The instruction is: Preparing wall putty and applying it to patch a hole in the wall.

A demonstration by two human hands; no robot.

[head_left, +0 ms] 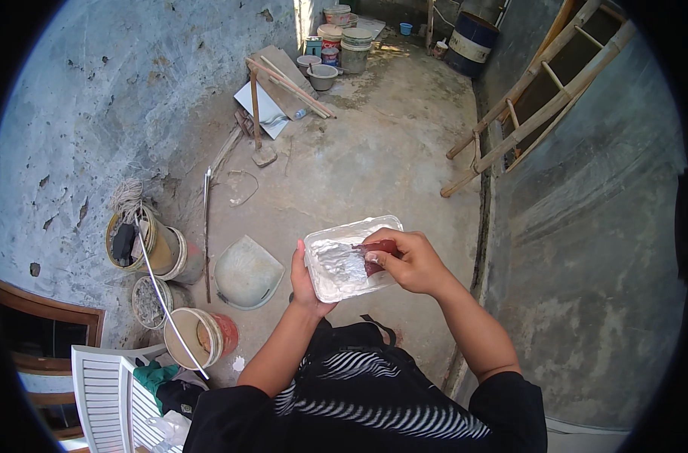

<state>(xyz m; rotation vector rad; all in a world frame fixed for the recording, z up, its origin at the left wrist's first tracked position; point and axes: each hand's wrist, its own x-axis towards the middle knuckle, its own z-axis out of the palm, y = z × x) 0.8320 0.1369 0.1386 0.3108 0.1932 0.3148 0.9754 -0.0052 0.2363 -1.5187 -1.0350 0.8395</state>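
A clear plastic tub (pixel 395 220) of white paste (pixel 330 273) is held in front of my body. My left hand (pixel 305 284) grips its left side, thumb along the wall and fingers underneath. My right hand (pixel 413 263) is closed around the dark red handle of a putty knife (pixel 383 247). The knife's blade rests in the paste inside the tub and is partly covered by it. White smears show on my right thumb. The underside of the tub is hidden.
Several buckets (pixel 163 245) stand to the left beside a white slatted chair (pixel 106 392) with cloth on it. A pale shallow basin (pixel 248 273) lies on the concrete floor. A hoe (pixel 263 155) and boards lean further back. A bamboo ladder (pixel 525 117) and dark drum (pixel 471 44) are at right.
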